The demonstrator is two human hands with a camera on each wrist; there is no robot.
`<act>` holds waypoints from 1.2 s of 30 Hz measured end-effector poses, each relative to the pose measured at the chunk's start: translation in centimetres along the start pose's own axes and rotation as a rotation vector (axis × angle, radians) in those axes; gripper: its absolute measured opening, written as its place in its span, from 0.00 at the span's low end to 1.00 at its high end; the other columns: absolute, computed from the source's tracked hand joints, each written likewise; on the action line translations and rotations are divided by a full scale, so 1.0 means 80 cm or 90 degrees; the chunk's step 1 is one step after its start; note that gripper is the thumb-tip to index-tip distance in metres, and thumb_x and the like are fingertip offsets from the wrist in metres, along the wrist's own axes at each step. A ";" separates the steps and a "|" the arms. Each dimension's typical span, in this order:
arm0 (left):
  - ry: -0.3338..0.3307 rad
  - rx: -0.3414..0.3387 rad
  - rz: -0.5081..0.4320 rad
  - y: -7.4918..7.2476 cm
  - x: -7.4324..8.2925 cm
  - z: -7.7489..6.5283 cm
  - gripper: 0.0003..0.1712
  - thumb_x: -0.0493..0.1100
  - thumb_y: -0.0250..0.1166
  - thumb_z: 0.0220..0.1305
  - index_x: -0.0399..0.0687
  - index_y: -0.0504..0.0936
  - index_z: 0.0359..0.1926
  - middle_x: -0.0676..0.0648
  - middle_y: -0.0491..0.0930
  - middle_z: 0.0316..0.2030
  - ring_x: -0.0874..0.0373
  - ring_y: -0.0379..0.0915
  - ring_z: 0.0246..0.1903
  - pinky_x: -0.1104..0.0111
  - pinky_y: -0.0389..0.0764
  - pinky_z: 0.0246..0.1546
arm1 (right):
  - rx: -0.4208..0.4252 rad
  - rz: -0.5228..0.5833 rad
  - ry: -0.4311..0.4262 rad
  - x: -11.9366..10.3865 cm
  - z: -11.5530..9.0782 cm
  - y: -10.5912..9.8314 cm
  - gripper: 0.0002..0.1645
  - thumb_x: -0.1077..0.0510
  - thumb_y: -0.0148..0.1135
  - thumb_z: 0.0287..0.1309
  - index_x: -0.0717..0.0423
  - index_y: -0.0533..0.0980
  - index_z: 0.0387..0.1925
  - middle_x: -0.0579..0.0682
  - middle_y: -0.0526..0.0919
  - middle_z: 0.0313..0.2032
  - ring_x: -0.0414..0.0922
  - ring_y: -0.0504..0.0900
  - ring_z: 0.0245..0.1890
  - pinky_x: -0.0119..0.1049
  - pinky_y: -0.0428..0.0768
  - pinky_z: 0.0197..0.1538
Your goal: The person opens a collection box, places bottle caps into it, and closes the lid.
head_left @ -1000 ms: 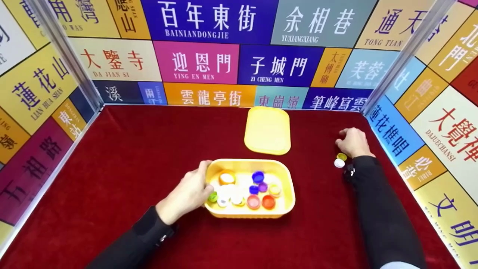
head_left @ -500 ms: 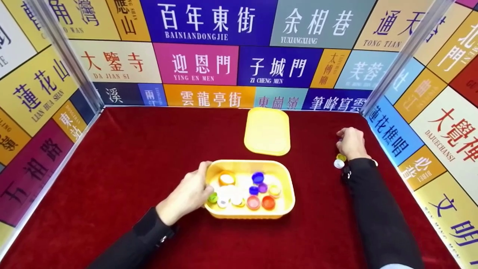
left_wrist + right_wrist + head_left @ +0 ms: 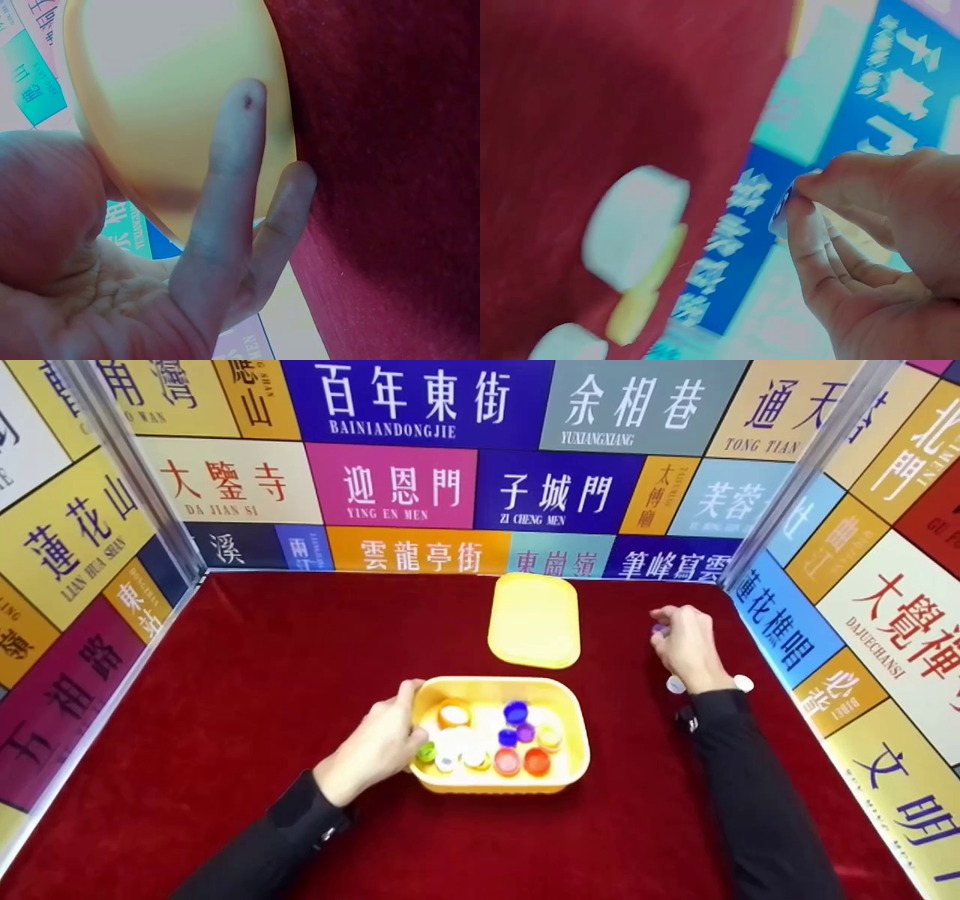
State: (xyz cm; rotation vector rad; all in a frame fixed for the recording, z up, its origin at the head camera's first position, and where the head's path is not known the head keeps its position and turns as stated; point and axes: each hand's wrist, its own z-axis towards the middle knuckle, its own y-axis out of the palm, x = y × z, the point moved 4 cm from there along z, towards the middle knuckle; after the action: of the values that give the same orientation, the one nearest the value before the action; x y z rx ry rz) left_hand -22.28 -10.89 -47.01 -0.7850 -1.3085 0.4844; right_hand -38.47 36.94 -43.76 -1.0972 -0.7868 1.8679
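Observation:
A yellow plastic box (image 3: 501,789) holds several bottle caps, among them a red cap (image 3: 537,761), a pink cap (image 3: 506,762) and a blue cap (image 3: 516,712). My left hand (image 3: 381,741) grips the box at its left end. In the left wrist view, fingers (image 3: 238,150) lie along its outer wall. Over the far right of the table, my right hand (image 3: 688,649) pinches a small purple cap (image 3: 658,628) between thumb and fingertips. Near that wrist lie a white cap (image 3: 676,684) and another white cap (image 3: 743,683). The right wrist view also shows a yellow cap (image 3: 632,319) on the cloth.
A yellow lid (image 3: 534,620) lies flat behind the box. Dark red cloth (image 3: 300,660) covers the table. Panels (image 3: 405,484) with printed signs stand at the back and both sides, and metal posts (image 3: 810,472) mark the corners.
My right hand has moved left and slightly back, with the purple cap now showing in its fingers. A white cap has come into view right of the wrist. The left hand keeps its hold.

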 end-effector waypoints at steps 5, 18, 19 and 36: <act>-0.001 -0.003 0.000 0.001 -0.001 0.001 0.38 0.30 0.67 0.76 0.39 0.69 0.83 0.31 0.88 0.66 0.46 0.89 0.52 0.57 0.92 0.47 | 0.028 0.053 -0.039 -0.053 -0.017 -0.004 0.23 0.75 0.67 0.65 0.68 0.91 0.59 0.71 0.92 0.47 0.65 0.97 0.45 0.26 0.88 0.49; -0.005 0.002 -0.003 0.001 -0.007 -0.004 0.37 0.30 0.68 0.76 0.40 0.69 0.81 0.32 0.89 0.62 0.45 0.88 0.49 0.58 0.91 0.43 | 0.020 0.133 -0.144 -0.165 -0.073 -0.003 0.19 0.71 0.78 0.68 0.62 0.93 0.59 0.60 0.93 0.49 0.51 0.96 0.41 0.49 0.96 0.47; -0.004 0.003 -0.002 0.001 -0.007 -0.004 0.37 0.30 0.68 0.76 0.40 0.69 0.81 0.32 0.89 0.61 0.45 0.88 0.48 0.58 0.91 0.43 | 0.017 0.138 -0.157 -0.172 -0.077 -0.002 0.19 0.71 0.78 0.68 0.62 0.93 0.58 0.60 0.93 0.48 0.50 0.96 0.40 0.49 0.96 0.47; -0.003 -0.007 -0.015 0.003 0.001 0.000 0.38 0.30 0.67 0.76 0.40 0.69 0.82 0.32 0.88 0.64 0.46 0.88 0.50 0.58 0.91 0.44 | -0.193 0.203 -0.365 -0.235 -0.142 0.022 0.23 0.72 0.81 0.65 0.57 0.92 0.59 0.55 0.93 0.47 0.46 0.94 0.41 0.41 0.94 0.44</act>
State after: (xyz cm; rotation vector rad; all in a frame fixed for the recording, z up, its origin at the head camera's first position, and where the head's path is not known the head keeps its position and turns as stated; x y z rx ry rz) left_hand -22.22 -10.71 -47.13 -0.7764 -1.3240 0.4604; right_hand -23.38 20.93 -42.68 -0.9039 -1.3147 2.4408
